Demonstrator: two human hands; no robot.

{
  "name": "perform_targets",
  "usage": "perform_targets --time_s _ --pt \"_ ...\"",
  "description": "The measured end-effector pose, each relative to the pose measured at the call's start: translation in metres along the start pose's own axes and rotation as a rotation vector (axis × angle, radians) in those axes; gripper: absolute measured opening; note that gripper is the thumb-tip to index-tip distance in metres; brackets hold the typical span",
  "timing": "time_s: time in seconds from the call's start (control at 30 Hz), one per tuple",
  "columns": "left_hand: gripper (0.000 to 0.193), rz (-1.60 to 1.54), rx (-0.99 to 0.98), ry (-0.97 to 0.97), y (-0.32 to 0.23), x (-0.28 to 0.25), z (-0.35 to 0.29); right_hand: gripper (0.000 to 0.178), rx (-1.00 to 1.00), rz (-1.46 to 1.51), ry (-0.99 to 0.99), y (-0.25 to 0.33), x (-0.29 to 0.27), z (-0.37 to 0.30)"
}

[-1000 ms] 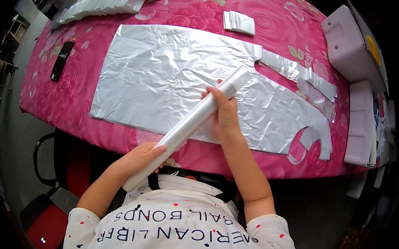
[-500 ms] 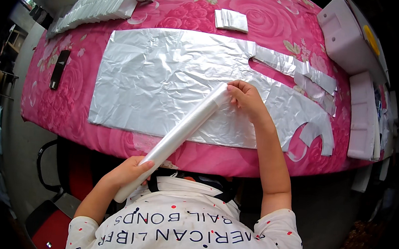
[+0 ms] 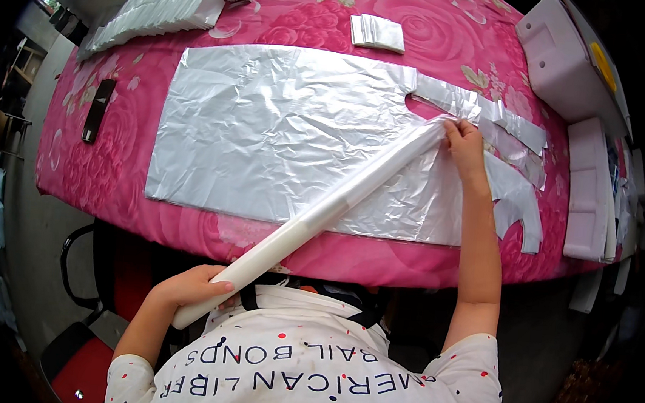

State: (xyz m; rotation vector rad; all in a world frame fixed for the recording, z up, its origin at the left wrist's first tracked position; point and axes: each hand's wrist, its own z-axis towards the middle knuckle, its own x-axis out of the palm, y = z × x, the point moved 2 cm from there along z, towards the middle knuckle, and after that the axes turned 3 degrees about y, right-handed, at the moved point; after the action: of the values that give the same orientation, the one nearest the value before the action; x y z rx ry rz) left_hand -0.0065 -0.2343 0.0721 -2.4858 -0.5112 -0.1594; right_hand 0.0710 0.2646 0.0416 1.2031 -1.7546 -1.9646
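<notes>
A long, narrow folded white plastic bag [image 3: 321,213] stretches slantwise between my two hands. My left hand [image 3: 196,285] is wrapped round its near lower end, close to my waist. My right hand [image 3: 465,142] pinches the far upper end, where the plastic is thinner and crumpled. Below it lies a flat stack of shiny white plastic vest bags [image 3: 252,128], their cut-out handles toward the right. The folded bag crosses over the right part of this stack and hides some of its handle side.
A pink flowered cloth [image 3: 306,26] covers the table. On it are a small pile of folded bags [image 3: 378,33], many more folded bags [image 3: 163,7] at the far left and a dark narrow object [image 3: 98,111]. White foam boxes [image 3: 561,54] stand at right; a red-seated chair [image 3: 82,364] is lower left.
My right hand has moved away and to the right, drawing the upper end along, so the folded bag now spans a longer stretch. My left hand has shifted slightly left and nearer me.
</notes>
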Motion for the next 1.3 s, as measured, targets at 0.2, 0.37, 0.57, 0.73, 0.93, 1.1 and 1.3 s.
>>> perform_targets --time_s 0.2,0.37,0.57,0.73,0.93,1.1,1.3 --pt "0.049 0.213 -0.017 0.087 -0.004 -0.035 -0.023 0.018 -0.044 -0.029 -0.146 -0.034 -0.058 0.025" --pt "0.045 0.968 0.411 -0.105 -0.096 -0.019 -0.007 0.019 -0.079 -0.026 -0.027 -0.008 -0.012 0.023" --pt "0.041 1.321 0.998 -0.576 -0.156 0.001 0.073 0.021 -0.151 -0.168 0.145 0.031 0.051 0.022" --pt "0.048 1.342 1.358 -0.407 -0.142 0.02 0.095 0.02 -0.143 -0.191 0.189 0.03 0.061 0.027" --pt "0.078 1.54 1.16 -0.25 -0.11 0.029 0.106 0.019 -0.075 -0.135 0.244 0.033 0.063 0.031" --pt "0.084 1.579 1.049 -0.288 -0.109 0.042 0.107 0.02 -0.281 -0.269 -0.007 0.055 0.056 0.023" --pt "0.082 1.528 0.953 -0.407 -0.088 0.068 0.114 0.034 -0.615 -0.396 0.302 0.092 0.076 -0.099"
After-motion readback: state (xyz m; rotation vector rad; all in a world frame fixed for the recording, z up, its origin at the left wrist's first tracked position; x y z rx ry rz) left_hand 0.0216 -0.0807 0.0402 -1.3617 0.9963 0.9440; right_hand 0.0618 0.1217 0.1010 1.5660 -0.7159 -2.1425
